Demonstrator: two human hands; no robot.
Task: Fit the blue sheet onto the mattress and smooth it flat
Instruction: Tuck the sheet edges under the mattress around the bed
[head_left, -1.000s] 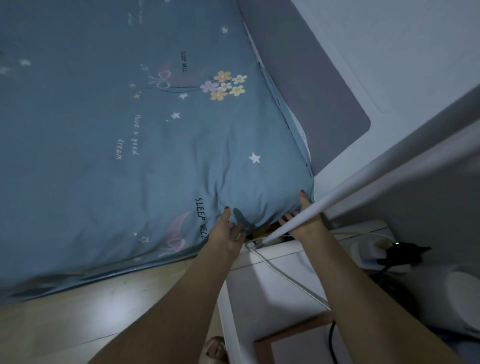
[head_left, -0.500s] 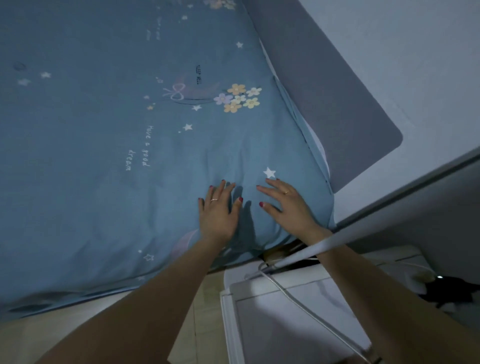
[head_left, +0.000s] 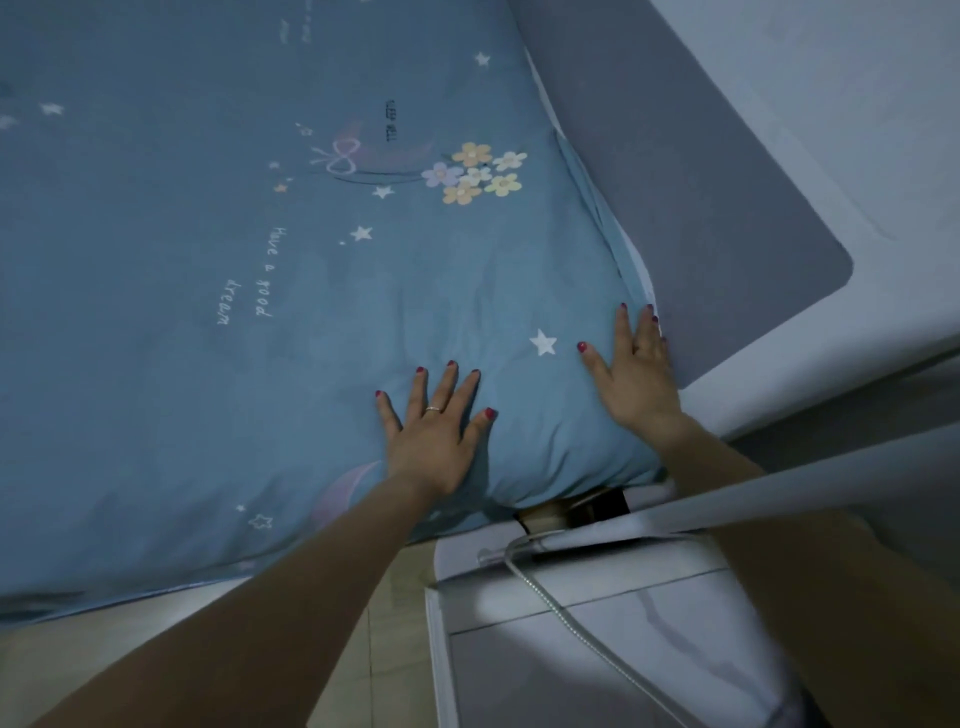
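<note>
The blue sheet (head_left: 208, 260), printed with stars, flowers and white writing, covers the top of the mattress and wraps over its near right corner. My left hand (head_left: 434, 431) lies flat on the sheet near that corner, fingers spread, a ring on one finger. My right hand (head_left: 634, 374) rests flat at the sheet's right edge, its fingertips beside a strip of white mattress (head_left: 641, 270) that shows along the side. Soft wrinkles run across the fabric between and above my hands. The mattress underneath is otherwise hidden.
A grey padded headboard panel (head_left: 701, 208) stands right of the bed against a pale wall. A white bedside cabinet (head_left: 597, 649) with a silver cable (head_left: 561, 613) lies below the corner. A pale rod (head_left: 779, 493) crosses over my right forearm. Wooden floor (head_left: 78, 660) shows at lower left.
Both hands came up from under the corner's lower edge onto the sheet's top. Since then they have spread apart, the right hand sliding out to the right edge.
</note>
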